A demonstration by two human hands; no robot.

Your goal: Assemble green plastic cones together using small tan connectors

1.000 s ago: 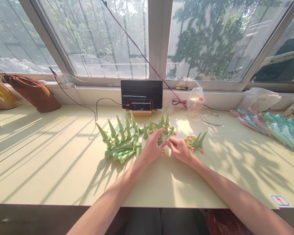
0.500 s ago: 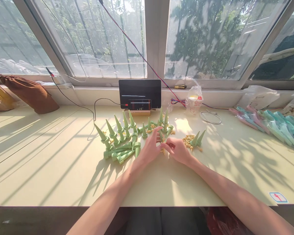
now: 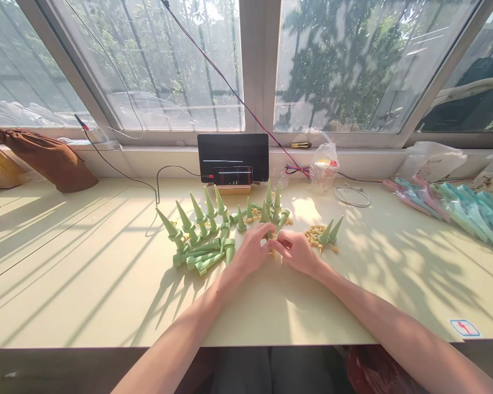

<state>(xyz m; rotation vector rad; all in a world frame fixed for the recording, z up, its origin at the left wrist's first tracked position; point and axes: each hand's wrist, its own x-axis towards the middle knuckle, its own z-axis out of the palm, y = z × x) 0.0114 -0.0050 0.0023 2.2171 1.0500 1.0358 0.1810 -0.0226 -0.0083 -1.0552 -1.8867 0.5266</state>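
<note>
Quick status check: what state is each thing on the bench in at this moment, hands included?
Held spike: upright, pinched from both sides.
Left hand: shut on held spike.
Right hand: fingertips pinched at its base.
Spike row: standing, tips up.
Loose spikes: lying flat.
Spike pair: standing by yellow bits.
Yellow bits: scattered heap.
Tablet: propped, screen dark.
Bag: knotted shut.
Cable: coiled.
</note>
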